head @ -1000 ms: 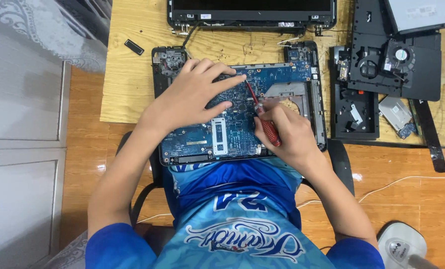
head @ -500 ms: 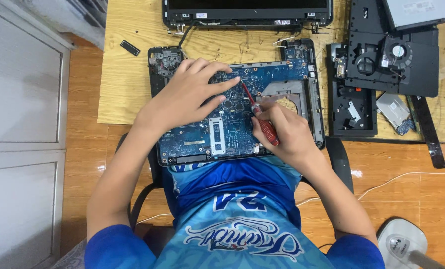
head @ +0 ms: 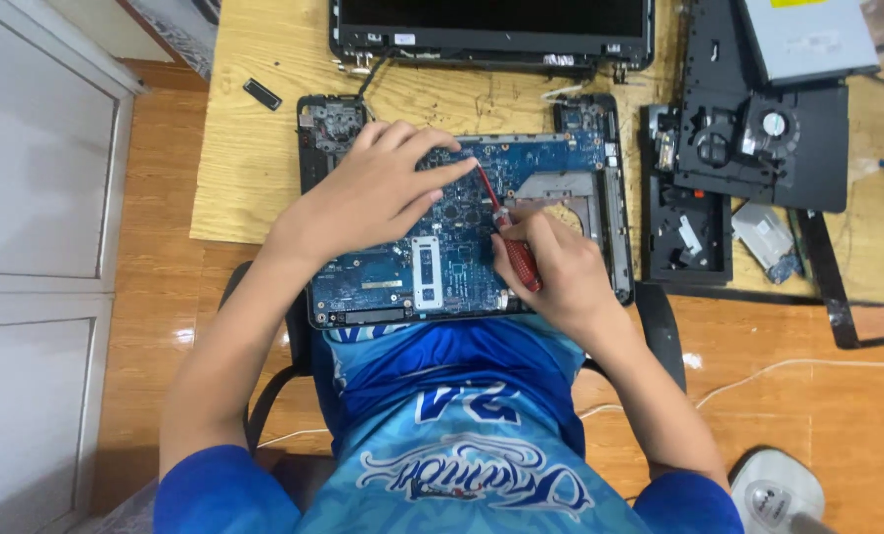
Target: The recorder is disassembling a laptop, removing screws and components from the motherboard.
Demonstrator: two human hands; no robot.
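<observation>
An opened laptop base with a blue motherboard lies at the near edge of a wooden board. My left hand rests flat on the motherboard's upper left, fingers spread and pointing right. My right hand grips a red-handled screwdriver. Its shaft slants up-left, with the tip on the board close to my left fingertips. A silver metal plate sits just beyond my right hand.
The detached laptop screen lies at the far edge of the wooden board. A black casing with a fan and a silver drive lie to the right. A small black piece sits at the left. White cabinet doors stand at the left.
Both hands stay in the same place on the motherboard with the screwdriver; only the camera view has shifted slightly.
</observation>
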